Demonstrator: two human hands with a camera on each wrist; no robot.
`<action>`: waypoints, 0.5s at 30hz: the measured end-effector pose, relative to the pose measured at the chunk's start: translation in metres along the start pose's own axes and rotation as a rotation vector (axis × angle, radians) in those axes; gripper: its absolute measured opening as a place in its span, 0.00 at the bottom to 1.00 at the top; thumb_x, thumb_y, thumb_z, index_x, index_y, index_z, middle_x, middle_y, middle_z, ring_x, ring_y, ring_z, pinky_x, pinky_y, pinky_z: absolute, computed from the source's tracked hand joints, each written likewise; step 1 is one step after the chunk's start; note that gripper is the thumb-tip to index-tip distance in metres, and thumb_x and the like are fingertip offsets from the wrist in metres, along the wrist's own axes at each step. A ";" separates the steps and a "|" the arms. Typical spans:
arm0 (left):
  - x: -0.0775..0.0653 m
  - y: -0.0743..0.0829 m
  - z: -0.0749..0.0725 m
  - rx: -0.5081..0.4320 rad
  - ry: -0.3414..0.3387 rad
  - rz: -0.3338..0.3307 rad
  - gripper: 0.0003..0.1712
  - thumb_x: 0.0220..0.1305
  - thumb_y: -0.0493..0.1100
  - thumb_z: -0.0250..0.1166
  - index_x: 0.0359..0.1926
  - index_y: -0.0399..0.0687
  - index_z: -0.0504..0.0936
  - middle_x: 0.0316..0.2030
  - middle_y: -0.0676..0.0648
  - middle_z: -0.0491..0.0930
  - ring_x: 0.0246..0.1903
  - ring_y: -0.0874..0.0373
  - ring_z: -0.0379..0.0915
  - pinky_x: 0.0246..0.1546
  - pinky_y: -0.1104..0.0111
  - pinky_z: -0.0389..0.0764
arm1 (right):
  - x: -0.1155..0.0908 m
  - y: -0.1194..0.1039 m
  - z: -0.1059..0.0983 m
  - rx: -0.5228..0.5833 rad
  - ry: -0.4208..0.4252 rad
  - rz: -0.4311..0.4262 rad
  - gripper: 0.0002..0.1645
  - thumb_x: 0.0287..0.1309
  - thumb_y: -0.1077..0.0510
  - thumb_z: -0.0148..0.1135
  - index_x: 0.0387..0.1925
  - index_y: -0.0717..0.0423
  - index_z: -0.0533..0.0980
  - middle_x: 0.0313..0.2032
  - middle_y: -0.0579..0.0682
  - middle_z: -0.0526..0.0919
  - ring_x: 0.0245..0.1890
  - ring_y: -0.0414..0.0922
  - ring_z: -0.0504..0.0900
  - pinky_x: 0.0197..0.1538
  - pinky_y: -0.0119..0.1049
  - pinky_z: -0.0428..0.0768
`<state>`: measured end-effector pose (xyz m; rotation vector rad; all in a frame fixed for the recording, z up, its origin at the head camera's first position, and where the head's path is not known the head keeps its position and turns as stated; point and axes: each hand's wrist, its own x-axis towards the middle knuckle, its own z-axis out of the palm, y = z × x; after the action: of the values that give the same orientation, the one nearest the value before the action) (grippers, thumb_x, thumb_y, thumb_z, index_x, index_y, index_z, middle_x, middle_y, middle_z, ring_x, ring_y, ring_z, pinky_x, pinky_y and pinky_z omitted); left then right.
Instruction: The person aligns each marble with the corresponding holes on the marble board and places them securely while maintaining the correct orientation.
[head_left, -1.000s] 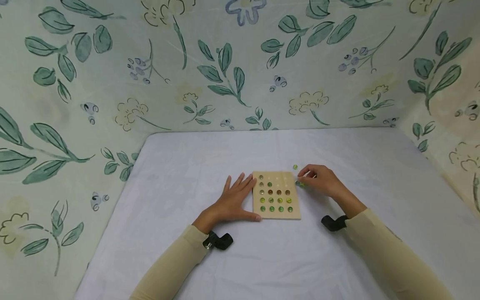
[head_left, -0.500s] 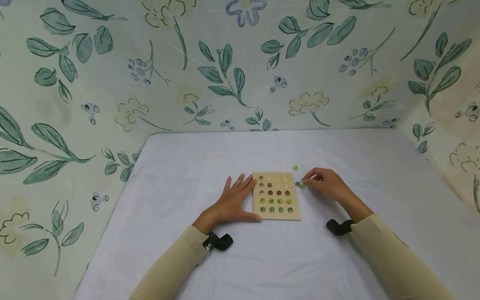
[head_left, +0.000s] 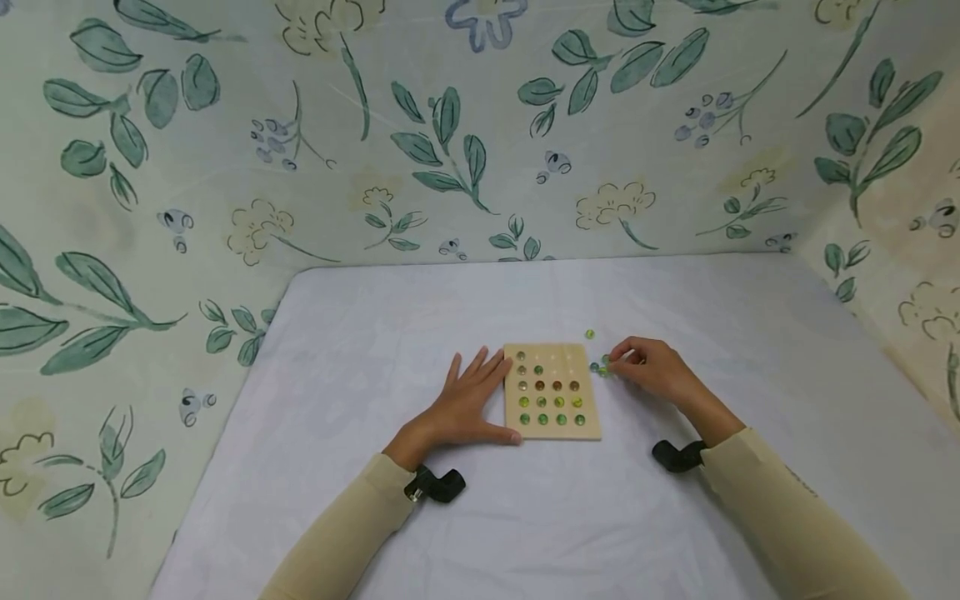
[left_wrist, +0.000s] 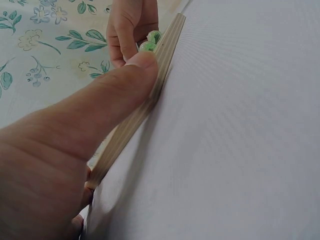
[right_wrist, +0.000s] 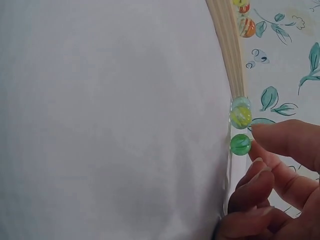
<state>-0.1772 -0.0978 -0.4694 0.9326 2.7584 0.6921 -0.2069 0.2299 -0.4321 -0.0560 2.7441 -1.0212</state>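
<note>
My left hand (head_left: 468, 404) rests with spread fingers along the left side of a light wooden board (head_left: 553, 430). Its thumb (left_wrist: 122, 90) lies against the board's near edge in the left wrist view. Glass marbles sit in the board's dimples: green and yellow-green rows in front, a brown row behind, fewer at the back left. My right hand (head_left: 654, 367) is just right of the board, thumb and forefinger tips pinching a green marble (right_wrist: 240, 144) low at the cloth. Beside it lie a yellow-green marble (head_left: 603, 372) and a blue marble (head_left: 594, 367).
Another yellow-green marble (head_left: 589, 333) lies behind the board's back right corner. A white cloth (head_left: 375, 333) covers the table. Leaf-patterned fabric (head_left: 450, 125) hangs behind it and at both sides. Each wrist carries a black camera mount (head_left: 446, 485).
My right hand has drawn slightly right, away from the board's edge, uncovering the marbles beside it, and its fingertips have come to the green one. My left hand stays in place.
</note>
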 end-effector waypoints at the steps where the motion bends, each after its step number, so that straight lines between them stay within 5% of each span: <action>1: 0.000 0.000 0.001 0.003 0.001 0.001 0.68 0.46 0.78 0.63 0.77 0.51 0.44 0.76 0.49 0.39 0.75 0.49 0.27 0.68 0.45 0.24 | 0.000 0.000 0.000 0.002 -0.002 0.000 0.12 0.60 0.54 0.63 0.43 0.57 0.78 0.29 0.53 0.76 0.27 0.47 0.71 0.28 0.36 0.72; 15: 0.000 -0.001 0.001 0.004 0.004 0.007 0.68 0.45 0.79 0.63 0.77 0.51 0.43 0.76 0.49 0.39 0.75 0.50 0.27 0.68 0.46 0.23 | 0.000 0.002 -0.001 0.002 -0.023 0.009 0.12 0.57 0.57 0.65 0.42 0.58 0.77 0.29 0.53 0.76 0.27 0.47 0.71 0.29 0.36 0.70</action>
<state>-0.1769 -0.0982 -0.4711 0.9425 2.7628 0.6909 -0.2072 0.2323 -0.4323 -0.0549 2.7196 -1.0150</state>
